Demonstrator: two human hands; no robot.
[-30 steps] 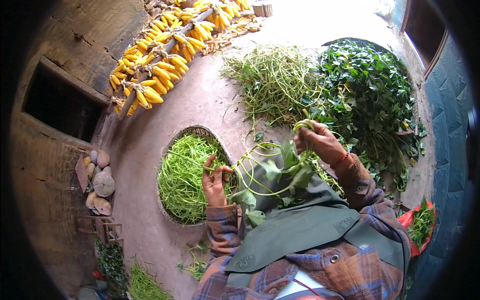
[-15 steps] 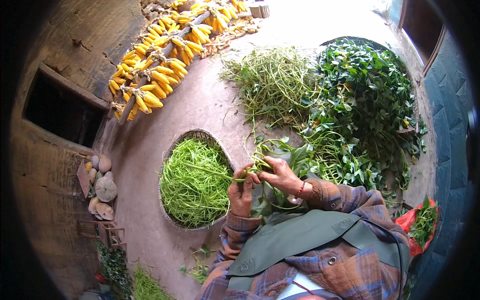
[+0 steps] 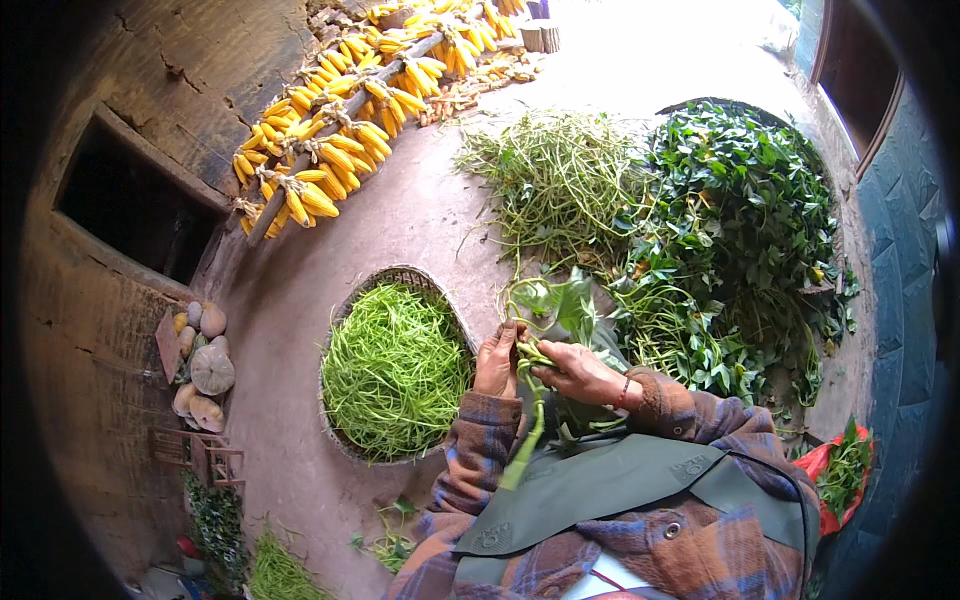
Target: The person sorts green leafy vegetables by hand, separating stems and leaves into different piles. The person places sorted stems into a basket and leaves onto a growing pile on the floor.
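My left hand (image 3: 497,364) has its fingers closed in a pinch on a green vine stem, just right of the basket. Beside it, my right hand (image 3: 582,375), with a red cord at the wrist, is closed round the same bunch of leafy green vine (image 3: 570,303). Broad leaves stand up beyond my fingers, and a pale green stalk (image 3: 520,462) dangles below them over my dark green apron (image 3: 600,470). A woven basket (image 3: 405,274) heaped with thin green stems (image 3: 395,370) stands to the left of my hands.
A heap of stripped vines (image 3: 560,180) and a big leafy pile (image 3: 745,200) lie ahead to the right. Corn cobs (image 3: 345,150) hang on a pole at far left. Pumpkins (image 3: 212,370) and a small wooden stool (image 3: 222,462) line the left wall. A red bag (image 3: 815,462) sits at right.
The stalk that reached left from my left hand over the basket is gone from there; a stalk now hangs below my hands. My left hand has turned more upright. The whole view has shifted slightly.
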